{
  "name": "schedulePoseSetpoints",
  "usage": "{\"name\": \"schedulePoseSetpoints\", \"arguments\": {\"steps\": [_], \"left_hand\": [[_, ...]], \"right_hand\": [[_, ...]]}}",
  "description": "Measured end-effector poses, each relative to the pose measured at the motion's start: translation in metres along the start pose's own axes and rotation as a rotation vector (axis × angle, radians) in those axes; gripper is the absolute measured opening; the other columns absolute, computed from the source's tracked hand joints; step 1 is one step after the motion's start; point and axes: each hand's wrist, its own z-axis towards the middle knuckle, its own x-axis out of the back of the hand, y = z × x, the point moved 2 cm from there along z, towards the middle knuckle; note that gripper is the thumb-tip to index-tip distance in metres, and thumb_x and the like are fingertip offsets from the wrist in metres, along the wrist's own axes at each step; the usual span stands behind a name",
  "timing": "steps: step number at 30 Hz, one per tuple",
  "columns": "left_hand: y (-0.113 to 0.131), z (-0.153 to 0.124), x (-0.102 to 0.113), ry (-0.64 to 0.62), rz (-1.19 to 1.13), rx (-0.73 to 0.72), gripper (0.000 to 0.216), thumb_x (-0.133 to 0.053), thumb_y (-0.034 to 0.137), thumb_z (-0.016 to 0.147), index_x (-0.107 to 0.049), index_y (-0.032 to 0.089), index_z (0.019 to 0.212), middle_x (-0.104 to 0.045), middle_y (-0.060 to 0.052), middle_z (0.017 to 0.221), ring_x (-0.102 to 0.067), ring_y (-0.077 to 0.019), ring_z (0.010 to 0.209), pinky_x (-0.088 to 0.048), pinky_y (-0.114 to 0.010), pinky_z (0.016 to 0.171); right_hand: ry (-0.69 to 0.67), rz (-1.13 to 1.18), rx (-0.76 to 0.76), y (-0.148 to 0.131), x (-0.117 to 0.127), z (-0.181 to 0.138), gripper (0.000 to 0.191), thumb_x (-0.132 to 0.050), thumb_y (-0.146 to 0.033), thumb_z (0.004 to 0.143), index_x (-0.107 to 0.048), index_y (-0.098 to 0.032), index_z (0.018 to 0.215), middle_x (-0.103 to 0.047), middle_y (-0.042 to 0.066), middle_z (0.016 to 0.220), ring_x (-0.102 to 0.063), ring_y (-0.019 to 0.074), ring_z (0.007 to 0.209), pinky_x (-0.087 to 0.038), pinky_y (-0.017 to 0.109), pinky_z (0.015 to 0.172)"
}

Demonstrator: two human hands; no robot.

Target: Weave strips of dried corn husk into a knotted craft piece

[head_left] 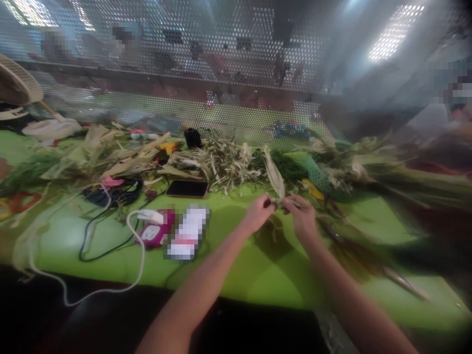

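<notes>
Both hands meet over the green table, pinching a pale, dry husk-like leaf at its lower end. My left hand is closed on the twisted base from the left. My right hand grips the same base from the right, fingertips close to the left ones. The leaf's broad, pointed blade rises above the fingers and leans slightly left. Thin strands hang below the fingers, blurred. Behind the hands lies a heap of dry cut husk scraps.
Left of my arms lie a lit phone, a dark phone, a magenta power bank and a white cable. More husks lie far left. A perforated metal screen stands behind. Long leaves and blurred tools sit right.
</notes>
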Motion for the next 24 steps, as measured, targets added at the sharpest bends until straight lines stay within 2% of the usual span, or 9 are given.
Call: {"name": "schedulePoseSetpoints", "arguments": {"steps": [4,8,11,13,17,20,24], "left_hand": [[-0.003,0.001,0.002,0.032,-0.034,-0.003,0.011,-0.061,0.026,0.079,-0.057,0.016,0.079,-0.053,0.003,0.068,-0.046,-0.0110,0.065,-0.035,-0.026,0.064],[-0.005,0.003,-0.001,0.096,-0.350,0.085,0.017,-0.068,0.030,0.073,-0.061,0.016,0.080,-0.060,0.000,0.075,-0.054,-0.0120,0.072,-0.044,-0.027,0.073],[-0.006,0.003,-0.006,0.145,-0.591,0.122,0.026,-0.076,0.030,0.064,-0.059,0.017,0.078,-0.061,0.001,0.079,-0.057,-0.0121,0.076,-0.047,-0.029,0.079],[-0.007,0.003,-0.009,0.140,-0.668,0.125,0.028,-0.078,0.030,0.062,-0.059,0.017,0.077,-0.062,0.002,0.078,-0.058,-0.0115,0.076,-0.048,-0.029,0.082],[-0.010,0.003,-0.009,0.100,-0.606,0.155,0.026,-0.077,0.029,0.064,-0.062,0.016,0.081,-0.064,0.000,0.079,-0.059,-0.0115,0.075,-0.047,-0.028,0.079],[-0.011,0.002,-0.005,0.066,-0.481,0.168,0.024,-0.075,0.024,0.066,-0.065,0.015,0.085,-0.065,0.000,0.079,-0.058,-0.0110,0.073,-0.045,-0.026,0.075],[-0.010,0.002,0.000,-0.001,-0.369,0.144,0.020,-0.073,0.027,0.071,-0.066,0.014,0.083,-0.063,0.000,0.075,-0.057,-0.0103,0.070,-0.043,-0.026,0.073]], "right_hand": [[0.026,0.012,0.015,-0.001,0.001,0.001,0.026,-0.070,-0.046,0.076,-0.066,-0.020,0.072,-0.057,-0.001,0.062,-0.051,0.0131,0.057,-0.046,0.027,0.058],[-0.012,0.092,0.014,0.002,-0.003,0.002,0.031,-0.073,-0.047,0.072,-0.066,-0.020,0.085,-0.065,0.001,0.075,-0.055,0.0135,0.062,-0.048,0.028,0.061],[-0.074,0.048,-0.018,0.006,-0.010,0.001,0.034,-0.077,-0.049,0.068,-0.065,-0.019,0.079,-0.064,0.002,0.071,-0.055,0.0143,0.063,-0.047,0.028,0.060],[-0.074,-0.019,-0.002,0.008,-0.013,-0.001,0.035,-0.076,-0.050,0.069,-0.063,-0.018,0.075,-0.062,0.001,0.068,-0.054,0.0144,0.062,-0.045,0.027,0.059],[-0.043,-0.115,0.067,0.011,-0.009,0.000,0.030,-0.071,-0.047,0.073,-0.063,-0.018,0.070,-0.059,0.000,0.065,-0.050,0.0136,0.059,-0.041,0.027,0.057],[-0.065,-0.185,0.088,0.013,-0.003,0.002,0.024,-0.068,-0.041,0.076,-0.063,-0.019,0.071,-0.059,0.000,0.064,-0.050,0.0138,0.059,-0.039,0.026,0.056],[-0.114,-0.300,0.170,0.013,0.003,0.004,0.017,-0.066,-0.035,0.078,-0.062,-0.019,0.070,-0.059,0.000,0.065,-0.052,0.0141,0.060,-0.039,0.026,0.056]]}}
